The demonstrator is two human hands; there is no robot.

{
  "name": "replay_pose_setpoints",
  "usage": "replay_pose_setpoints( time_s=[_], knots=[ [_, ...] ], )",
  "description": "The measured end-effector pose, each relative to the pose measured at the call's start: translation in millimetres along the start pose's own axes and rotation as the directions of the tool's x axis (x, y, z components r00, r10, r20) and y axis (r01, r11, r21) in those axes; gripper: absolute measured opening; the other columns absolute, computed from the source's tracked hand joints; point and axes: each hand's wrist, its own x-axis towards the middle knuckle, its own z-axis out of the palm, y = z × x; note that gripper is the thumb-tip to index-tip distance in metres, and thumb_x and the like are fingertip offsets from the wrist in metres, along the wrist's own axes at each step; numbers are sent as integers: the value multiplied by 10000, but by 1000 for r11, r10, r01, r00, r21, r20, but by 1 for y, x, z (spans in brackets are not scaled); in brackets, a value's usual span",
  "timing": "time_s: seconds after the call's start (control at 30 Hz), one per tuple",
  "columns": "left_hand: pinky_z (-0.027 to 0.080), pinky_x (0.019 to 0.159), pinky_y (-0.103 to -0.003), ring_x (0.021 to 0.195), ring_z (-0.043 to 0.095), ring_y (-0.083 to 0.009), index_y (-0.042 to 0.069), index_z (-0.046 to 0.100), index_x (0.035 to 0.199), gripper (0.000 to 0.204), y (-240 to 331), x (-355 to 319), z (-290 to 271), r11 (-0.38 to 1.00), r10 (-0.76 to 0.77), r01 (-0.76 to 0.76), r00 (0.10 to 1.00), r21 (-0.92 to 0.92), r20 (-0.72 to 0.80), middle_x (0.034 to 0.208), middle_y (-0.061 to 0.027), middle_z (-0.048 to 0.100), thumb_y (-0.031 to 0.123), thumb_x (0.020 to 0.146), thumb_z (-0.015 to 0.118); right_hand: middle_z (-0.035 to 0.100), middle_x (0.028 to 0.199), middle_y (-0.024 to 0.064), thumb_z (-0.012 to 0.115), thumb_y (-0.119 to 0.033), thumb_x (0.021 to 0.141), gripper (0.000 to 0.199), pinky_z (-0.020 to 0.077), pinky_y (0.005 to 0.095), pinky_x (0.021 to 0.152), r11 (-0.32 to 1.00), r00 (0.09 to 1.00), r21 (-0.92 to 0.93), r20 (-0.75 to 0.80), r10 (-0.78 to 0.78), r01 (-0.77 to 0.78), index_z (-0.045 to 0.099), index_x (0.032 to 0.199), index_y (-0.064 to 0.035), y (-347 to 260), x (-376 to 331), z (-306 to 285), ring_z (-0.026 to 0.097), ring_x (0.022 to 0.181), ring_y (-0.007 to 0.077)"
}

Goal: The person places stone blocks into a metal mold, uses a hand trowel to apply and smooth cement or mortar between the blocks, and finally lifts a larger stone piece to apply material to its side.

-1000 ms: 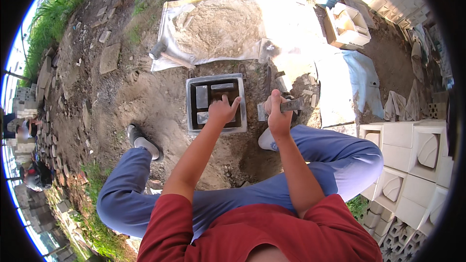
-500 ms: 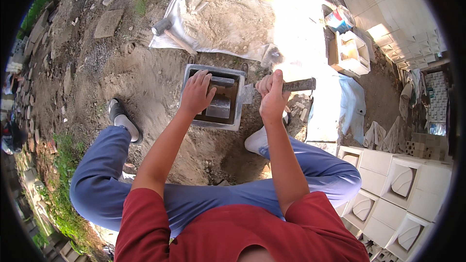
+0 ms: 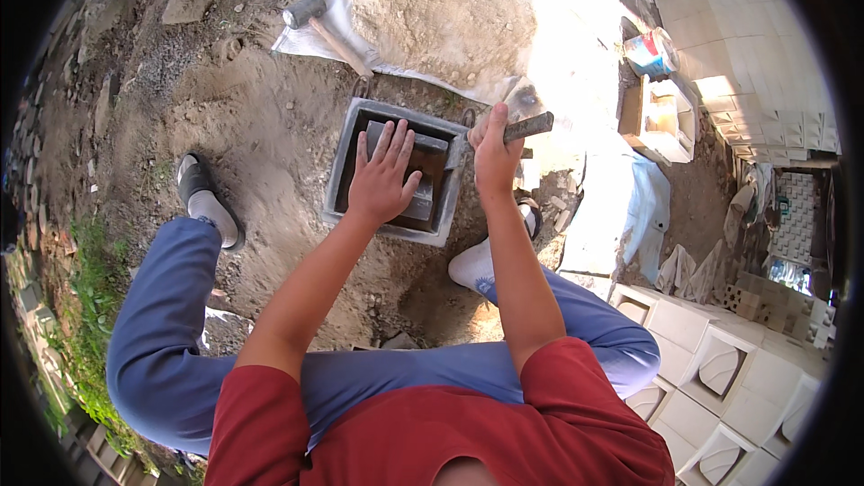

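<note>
On the ground between my feet sits a square grey metal mold (image 3: 342,155), open at the top, with a raised grey block (image 3: 421,205) inside. My left hand (image 3: 385,173) lies over it, palm down with fingers spread, resting on the inner block. At the mold's right side, my right hand (image 3: 497,153) is wrapped around a flat-bladed scraper (image 3: 529,127). The worn, dark handle sticks out to the right of my fist. Its blade is largely hidden by my hand and seems to meet the mold's right rim.
Beyond the mold, a mallet (image 3: 306,11) lies at the edge of a sheet holding a sand heap (image 3: 441,18). A bucket (image 3: 652,52) and a white box (image 3: 670,121) stand at the right. Pale patterned blocks (image 3: 711,364) are stacked at the lower right.
My left hand has shifted from the mold's left rim onto the inner block. My right hand has moved up and closer to the mold, with the scraper handle tilting upward. The whole view has shifted slightly.
</note>
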Motion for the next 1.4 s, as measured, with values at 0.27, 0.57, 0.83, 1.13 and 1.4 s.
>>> replay_pose_setpoints(
  time_s=[0.27, 0.57, 0.83, 1.13, 1.4],
  knots=[
    [61, 1259, -583, 1570, 193, -247, 71, 292, 1603, 672, -8, -3, -3, 995, -10, 5, 999, 98, 51, 1688, -66, 254, 340, 1007, 445, 329, 593, -42, 421, -289, 1126, 469, 256, 290, 508, 989, 996, -134, 62, -57, 65, 350, 696, -112, 5, -4, 5, 269, 520, 79],
    [79, 1255, -599, 1564, 217, -244, 68, 310, 1595, 717, -1, 2, -2, 999, -5, 3, 1000, 45, 24, 1671, -71, 292, 257, 926, 485, 419, 597, -53, 427, -306, 1122, 489, 316, 268, 503, 987, 992, -138, 101, -68, 82, 457, 684, -91, 56, -2, -10, 376, 542, 53],
    [76, 1255, -601, 1563, 222, -244, 66, 315, 1593, 729, -7, -4, -4, 999, -5, 5, 1000, 37, 3, 1671, -71, 294, 255, 910, 487, 394, 586, -60, 447, -304, 1116, 473, 301, 268, 507, 995, 1000, -96, -7, -22, 21, 425, 690, -100, -1, 2, 9, 366, 535, 59],
    [74, 1256, -601, 1569, 203, -243, 71, 297, 1600, 765, -2, 0, -3, 999, -2, 2, 1000, 39, 18, 1676, -76, 281, 264, 888, 500, 401, 625, -59, 433, -290, 1119, 444, 297, 272, 505, 996, 999, -88, 46, -18, 22, 425, 713, -110, 52, -4, -10, 362, 554, 57],
    [80, 1252, -607, 1566, 214, -252, 70, 294, 1600, 775, -6, -3, -9, 999, -11, 11, 1000, 44, 10, 1677, -81, 275, 256, 880, 511, 340, 608, -40, 400, -278, 1128, 454, 271, 295, 512, 999, 999, -22, 8, -36, 36, 365, 704, -120, 15, -9, 14, 294, 538, 80]
  ],
)
